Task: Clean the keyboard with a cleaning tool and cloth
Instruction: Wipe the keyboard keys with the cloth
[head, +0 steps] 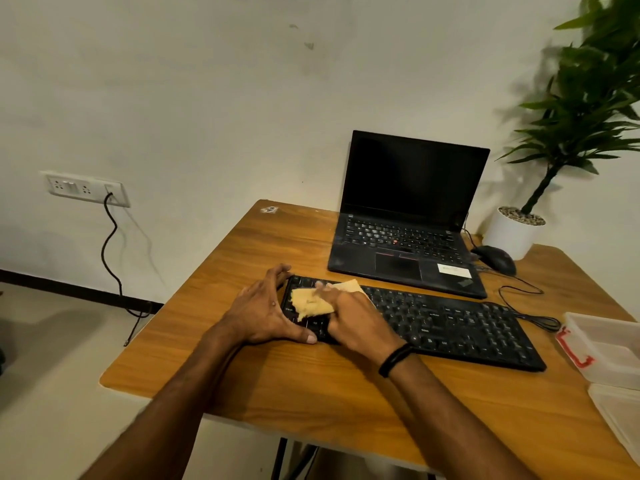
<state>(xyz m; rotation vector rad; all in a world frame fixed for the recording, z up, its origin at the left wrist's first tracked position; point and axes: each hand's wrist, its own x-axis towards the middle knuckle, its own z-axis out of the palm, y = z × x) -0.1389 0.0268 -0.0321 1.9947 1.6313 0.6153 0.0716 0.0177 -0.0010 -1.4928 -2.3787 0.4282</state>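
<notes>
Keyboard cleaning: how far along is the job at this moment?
Done: nothing shows as finished; wiped keys cannot be told from unwiped. In hand: the left hand grips the left end of the keyboard while the right hand holds a yellow cloth on the keys there. Left: judging by the cloth's place, probably the middle and right-hand keys. No cleaning tool is in view.

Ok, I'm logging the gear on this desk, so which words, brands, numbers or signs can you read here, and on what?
No text can be read for sure.
Key legends on the keyboard: white marks, too blurred.
Key legends on the laptop, its white sticker and its corner logo: too blurred.
The small sticker on the table corner: too small.
</notes>
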